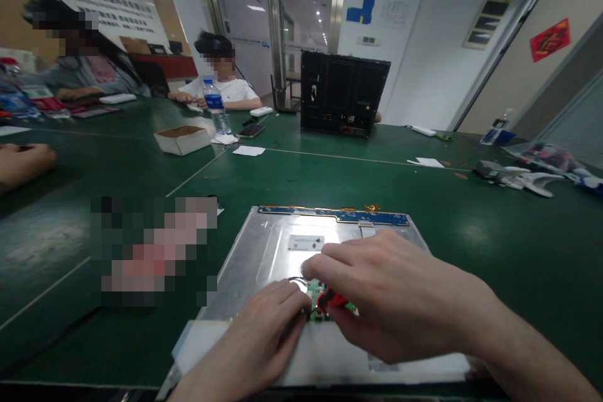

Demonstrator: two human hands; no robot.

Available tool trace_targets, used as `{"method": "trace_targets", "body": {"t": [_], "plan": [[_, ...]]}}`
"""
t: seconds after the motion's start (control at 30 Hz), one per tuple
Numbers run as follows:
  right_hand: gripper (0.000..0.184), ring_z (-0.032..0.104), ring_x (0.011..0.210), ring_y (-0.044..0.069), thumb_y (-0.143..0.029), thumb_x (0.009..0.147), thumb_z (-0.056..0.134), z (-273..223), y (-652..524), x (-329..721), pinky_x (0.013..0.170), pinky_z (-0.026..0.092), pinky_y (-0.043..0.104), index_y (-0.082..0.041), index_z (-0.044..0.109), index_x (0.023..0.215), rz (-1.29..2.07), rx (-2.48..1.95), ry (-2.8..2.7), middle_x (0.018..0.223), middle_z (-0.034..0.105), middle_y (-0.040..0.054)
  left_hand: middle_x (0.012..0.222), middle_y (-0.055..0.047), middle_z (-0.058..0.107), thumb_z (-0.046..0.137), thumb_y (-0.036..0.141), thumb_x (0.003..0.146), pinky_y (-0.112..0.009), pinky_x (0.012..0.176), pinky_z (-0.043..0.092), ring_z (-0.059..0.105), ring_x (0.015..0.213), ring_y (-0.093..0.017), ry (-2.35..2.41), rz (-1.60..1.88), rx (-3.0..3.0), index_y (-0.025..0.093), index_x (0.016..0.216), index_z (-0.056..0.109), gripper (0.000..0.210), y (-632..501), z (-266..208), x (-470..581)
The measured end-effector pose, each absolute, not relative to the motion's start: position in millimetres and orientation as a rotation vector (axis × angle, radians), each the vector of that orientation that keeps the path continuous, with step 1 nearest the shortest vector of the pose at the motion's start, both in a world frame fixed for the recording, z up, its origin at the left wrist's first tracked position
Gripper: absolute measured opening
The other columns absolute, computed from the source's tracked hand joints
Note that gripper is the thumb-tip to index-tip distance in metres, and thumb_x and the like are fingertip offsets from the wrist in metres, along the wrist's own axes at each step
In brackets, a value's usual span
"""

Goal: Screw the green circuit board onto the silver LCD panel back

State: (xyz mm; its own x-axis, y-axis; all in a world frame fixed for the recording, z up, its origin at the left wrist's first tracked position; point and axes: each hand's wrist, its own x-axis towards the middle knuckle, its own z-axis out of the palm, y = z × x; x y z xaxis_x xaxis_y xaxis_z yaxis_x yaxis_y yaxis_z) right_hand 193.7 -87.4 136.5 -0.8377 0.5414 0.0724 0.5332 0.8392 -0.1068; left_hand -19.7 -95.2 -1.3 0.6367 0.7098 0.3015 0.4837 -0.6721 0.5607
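Observation:
In front of me lies a flat metal display panel (273,245) with a blue circuit strip (301,211) along its far edge. A small green circuit board (313,292) sits near the panel's close side, partly covered by my hands. My right hand (396,295) is closed around a red-and-black tool handle (331,299) over that board; the tool's tip is hidden. My left hand (268,326) rests on the panel at the board's left edge. Its fingers are pressed together by a thin dark wire (296,279), and what they pinch is hidden.
A white strip (330,352) lies along the panel's near edge. Further off stand an open box (183,139), a water bottle (215,107) and a black monitor frame (346,94). Other people sit at the green table (264,182); another person's hand (26,163) is at left.

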Motion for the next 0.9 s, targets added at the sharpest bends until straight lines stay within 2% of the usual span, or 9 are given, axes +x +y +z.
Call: {"method": "trace_targets", "body": {"t": [0.1, 0.23, 0.33, 0.4, 0.53, 0.6, 0.77, 0.83, 0.9], "plan": [[0.019, 0.056, 0.068, 0.015, -0.031, 0.091, 0.059, 136.5, -87.1, 194.3, 0.053, 0.024, 0.029, -0.019, 0.053, 0.104, 0.128, -0.857, -2.925, 0.089, 0.067, 0.0027, 0.097, -0.006, 0.066, 0.043, 0.011, 0.088, -0.033, 0.081, 0.052, 0.062, 0.088, -0.022, 0.948, 0.703, 2.415, 0.022, 0.097, 0.057, 0.020, -95.4, -2.5, -20.1], [0.032, 0.057, 0.063, 0.016, -0.050, 0.093, 0.059, 133.0, -84.6, 195.2, 0.052, 0.022, 0.029, -0.020, 0.054, 0.103, 0.103, -0.900, -2.905, 0.080, 0.068, 0.0009, 0.097, -0.006, 0.066, 0.045, 0.010, 0.086, -0.032, 0.078, 0.053, 0.062, 0.088, -0.021, 0.932, 0.676, 2.414, 0.022, 0.098, 0.058, 0.021, -94.4, -4.4, -20.9], [0.019, 0.054, 0.057, 0.014, -0.039, 0.096, 0.057, 131.5, -84.2, 195.4, 0.051, 0.019, 0.030, -0.021, 0.054, 0.100, 0.025, -0.916, -2.912, 0.072, 0.067, -0.0011, 0.093, -0.006, 0.066, 0.047, 0.010, 0.086, -0.033, 0.080, 0.053, 0.062, 0.086, -0.021, 0.932, 0.707, 2.443, 0.021, 0.097, 0.060, 0.020, -93.9, -4.7, -20.9], [0.010, 0.054, 0.057, 0.014, -0.029, 0.096, 0.054, 132.5, -85.2, 195.1, 0.051, 0.019, 0.030, -0.020, 0.053, 0.100, 0.014, -0.893, -2.923, 0.074, 0.067, -0.0007, 0.093, -0.006, 0.066, 0.047, 0.010, 0.086, -0.033, 0.081, 0.053, 0.062, 0.086, -0.021, 0.934, 0.730, 2.453, 0.021, 0.097, 0.060, 0.020, -93.9, -4.7, -20.7], [0.013, 0.055, 0.063, 0.014, -0.020, 0.090, 0.053, 136.6, -88.7, 194.3, 0.052, 0.024, 0.030, -0.018, 0.052, 0.103, 0.094, -0.839, -2.938, 0.087, 0.068, 0.0023, 0.095, -0.007, 0.066, 0.044, 0.012, 0.090, -0.033, 0.080, 0.053, 0.062, 0.087, -0.022, 0.930, 0.727, 2.449, 0.022, 0.099, 0.059, 0.020, -94.1, -5.0, -20.5], [0.016, 0.056, 0.064, 0.014, -0.022, 0.089, 0.057, 137.2, -89.7, 194.4, 0.052, 0.024, 0.030, -0.019, 0.052, 0.104, 0.111, -0.854, -2.933, 0.088, 0.069, 0.0023, 0.096, -0.006, 0.066, 0.043, 0.012, 0.090, -0.033, 0.080, 0.053, 0.063, 0.088, -0.022, 0.930, 0.715, 2.444, 0.022, 0.100, 0.058, 0.021, -94.1, -5.0, -20.7], [0.029, 0.056, 0.058, 0.014, -0.046, 0.092, 0.062, 132.9, -87.0, 195.6, 0.051, 0.020, 0.030, -0.020, 0.054, 0.101, 0.077, -0.924, -2.896, 0.075, 0.068, -0.0007, 0.093, -0.006, 0.065, 0.045, 0.011, 0.086, -0.033, 0.078, 0.053, 0.062, 0.085, -0.021, 0.937, 0.676, 2.432, 0.022, 0.096, 0.058, 0.020, -94.4, -3.6, -21.1], [0.024, 0.054, 0.054, 0.014, -0.044, 0.094, 0.060, 131.4, -85.5, 195.3, 0.050, 0.018, 0.030, -0.020, 0.054, 0.096, 0.026, -0.931, -2.893, 0.069, 0.066, -0.0015, 0.091, -0.006, 0.064, 0.045, 0.010, 0.085, -0.034, 0.079, 0.053, 0.062, 0.085, -0.021, 0.937, 0.684, 2.439, 0.022, 0.095, 0.059, 0.020, -94.4, -2.9, -21.0], [0.014, 0.052, 0.053, 0.014, -0.034, 0.095, 0.056, 131.4, -85.3, 194.6, 0.050, 0.018, 0.030, -0.020, 0.054, 0.094, -0.006, -0.921, -2.899, 0.069, 0.066, -0.0014, 0.093, -0.006, 0.065, 0.045, 0.011, 0.086, -0.034, 0.081, 0.053, 0.062, 0.086, -0.022, 0.934, 0.701, 2.445, 0.022, 0.096, 0.060, 0.020, -94.2, -2.5, -20.7]]}}
